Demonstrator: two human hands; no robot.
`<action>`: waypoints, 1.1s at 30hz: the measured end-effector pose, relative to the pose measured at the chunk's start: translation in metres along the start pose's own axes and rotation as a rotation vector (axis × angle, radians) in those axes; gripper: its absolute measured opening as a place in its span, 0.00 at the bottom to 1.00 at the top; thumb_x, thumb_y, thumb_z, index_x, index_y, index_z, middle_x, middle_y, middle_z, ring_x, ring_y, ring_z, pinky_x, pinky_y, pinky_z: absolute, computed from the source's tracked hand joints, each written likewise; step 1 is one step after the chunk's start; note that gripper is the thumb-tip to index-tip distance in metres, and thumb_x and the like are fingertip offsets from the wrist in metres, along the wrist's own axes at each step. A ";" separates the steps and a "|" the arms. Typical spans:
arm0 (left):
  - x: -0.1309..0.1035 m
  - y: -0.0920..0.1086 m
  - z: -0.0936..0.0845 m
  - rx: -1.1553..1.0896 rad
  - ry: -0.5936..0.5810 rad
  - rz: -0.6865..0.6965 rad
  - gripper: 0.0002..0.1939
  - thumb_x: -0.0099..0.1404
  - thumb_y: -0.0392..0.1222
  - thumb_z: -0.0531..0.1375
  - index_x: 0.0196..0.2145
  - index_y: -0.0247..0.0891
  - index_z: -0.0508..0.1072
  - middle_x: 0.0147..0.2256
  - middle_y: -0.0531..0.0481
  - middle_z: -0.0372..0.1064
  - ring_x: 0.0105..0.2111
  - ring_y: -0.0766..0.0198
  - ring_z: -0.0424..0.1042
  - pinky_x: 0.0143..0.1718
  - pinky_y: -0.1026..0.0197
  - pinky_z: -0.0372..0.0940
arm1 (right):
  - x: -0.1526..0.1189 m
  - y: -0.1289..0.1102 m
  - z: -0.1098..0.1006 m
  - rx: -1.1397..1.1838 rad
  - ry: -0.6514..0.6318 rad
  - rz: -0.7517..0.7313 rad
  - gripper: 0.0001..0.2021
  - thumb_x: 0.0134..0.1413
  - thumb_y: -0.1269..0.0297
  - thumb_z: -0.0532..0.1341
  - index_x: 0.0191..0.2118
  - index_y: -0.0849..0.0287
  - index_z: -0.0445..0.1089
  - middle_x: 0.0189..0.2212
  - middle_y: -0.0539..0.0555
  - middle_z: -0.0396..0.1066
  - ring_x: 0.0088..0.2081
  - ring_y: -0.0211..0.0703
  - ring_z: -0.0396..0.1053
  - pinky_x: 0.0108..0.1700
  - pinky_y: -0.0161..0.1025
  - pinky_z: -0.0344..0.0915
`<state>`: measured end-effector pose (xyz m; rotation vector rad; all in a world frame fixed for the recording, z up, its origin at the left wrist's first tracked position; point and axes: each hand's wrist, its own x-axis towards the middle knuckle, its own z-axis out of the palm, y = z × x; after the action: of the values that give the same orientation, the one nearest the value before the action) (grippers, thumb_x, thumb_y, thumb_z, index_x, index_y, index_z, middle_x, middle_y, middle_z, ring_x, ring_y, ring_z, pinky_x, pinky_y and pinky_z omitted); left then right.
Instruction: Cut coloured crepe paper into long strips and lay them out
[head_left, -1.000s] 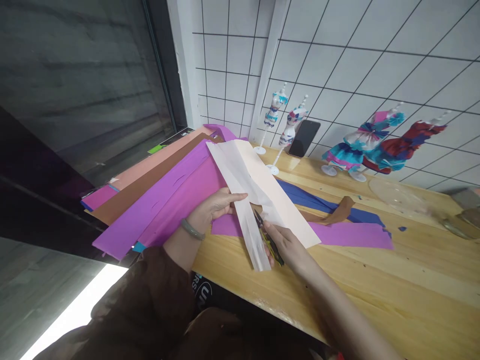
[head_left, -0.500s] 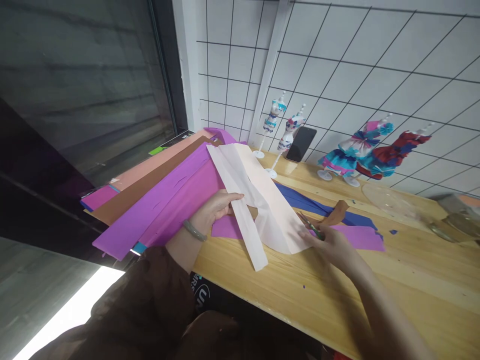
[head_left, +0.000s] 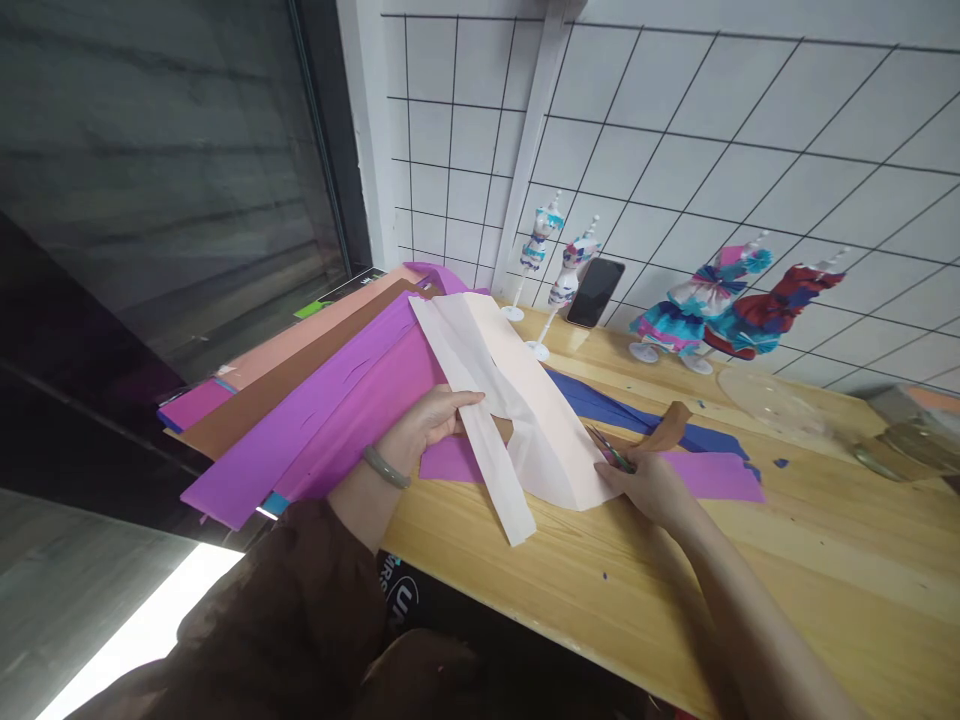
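Observation:
My left hand (head_left: 437, 413) pinches the narrow strip of a large white sheet of crepe paper (head_left: 559, 420) between thumb and fingers. A long cut separates that strip from the wider part at its lower end; the top still joins. In my right hand (head_left: 651, 480) are small scissors (head_left: 616, 452) with green on them, blades pointing up and left. The fingertips of that hand also touch the sheet's right edge. Beneath the sheet lie a purple strip (head_left: 712, 476), a brown strip (head_left: 670, 427) and blue paper (head_left: 600, 400).
Purple (head_left: 300, 400), brown and peach sheets are stacked at the left. Along the grid wall stand small mannequins, two in fuller paper dresses (head_left: 690, 310), and a phone (head_left: 597, 290). A clear container (head_left: 907, 440) sits at the right of the wooden table (head_left: 750, 590).
The view has shifted slightly. My right hand, with the scissors, now has its fingertips on the sheet's edge more clearly. My left hand keeps its pinch.

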<state>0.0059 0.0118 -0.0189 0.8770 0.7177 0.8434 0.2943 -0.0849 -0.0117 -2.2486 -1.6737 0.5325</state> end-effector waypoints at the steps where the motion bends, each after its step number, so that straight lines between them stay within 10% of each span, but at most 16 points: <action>1: 0.000 0.000 0.001 0.000 0.000 -0.002 0.24 0.52 0.36 0.65 0.48 0.30 0.68 0.47 0.34 0.68 0.44 0.49 0.70 0.41 0.49 0.70 | 0.000 -0.001 0.000 0.010 0.002 -0.017 0.11 0.43 0.55 0.56 0.22 0.57 0.65 0.16 0.50 0.63 0.21 0.44 0.62 0.23 0.37 0.52; 9: -0.005 0.001 0.012 -0.036 -0.052 -0.029 0.21 0.52 0.33 0.64 0.45 0.31 0.69 0.43 0.37 0.71 0.40 0.53 0.73 0.41 0.50 0.70 | -0.018 0.007 -0.035 -0.011 0.181 0.035 0.15 0.44 0.50 0.56 0.21 0.57 0.62 0.14 0.49 0.59 0.19 0.40 0.56 0.21 0.37 0.50; 18: -0.008 -0.012 0.025 0.091 -0.235 -0.254 0.23 0.51 0.36 0.66 0.46 0.31 0.70 0.45 0.35 0.70 0.43 0.53 0.72 0.45 0.48 0.67 | -0.041 0.056 -0.050 -0.036 0.100 0.217 0.18 0.45 0.49 0.56 0.31 0.59 0.70 0.21 0.54 0.67 0.25 0.46 0.64 0.27 0.40 0.56; 23: -0.008 -0.012 0.026 0.103 -0.205 -0.255 0.24 0.52 0.35 0.65 0.47 0.31 0.69 0.46 0.35 0.69 0.44 0.53 0.71 0.44 0.50 0.68 | -0.057 0.010 -0.035 0.259 0.156 0.064 0.23 0.48 0.46 0.56 0.41 0.60 0.68 0.29 0.57 0.70 0.29 0.45 0.66 0.29 0.38 0.59; 28: -0.008 -0.012 0.025 0.118 -0.217 -0.234 0.24 0.51 0.35 0.66 0.47 0.31 0.69 0.46 0.35 0.69 0.43 0.51 0.71 0.43 0.49 0.68 | -0.082 -0.053 -0.008 0.554 -0.302 -0.138 0.23 0.53 0.42 0.51 0.35 0.60 0.67 0.21 0.48 0.58 0.20 0.34 0.52 0.20 0.33 0.49; 33: -0.008 -0.011 0.027 0.102 -0.222 -0.209 0.26 0.51 0.34 0.66 0.48 0.31 0.68 0.46 0.35 0.69 0.45 0.51 0.70 0.44 0.49 0.68 | -0.089 -0.064 0.012 0.622 -0.425 -0.075 0.25 0.55 0.42 0.48 0.36 0.61 0.66 0.19 0.44 0.47 0.19 0.32 0.45 0.19 0.33 0.43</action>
<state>0.0274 -0.0092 -0.0147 0.9521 0.6482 0.5178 0.2117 -0.1520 0.0164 -1.6866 -1.4697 1.3692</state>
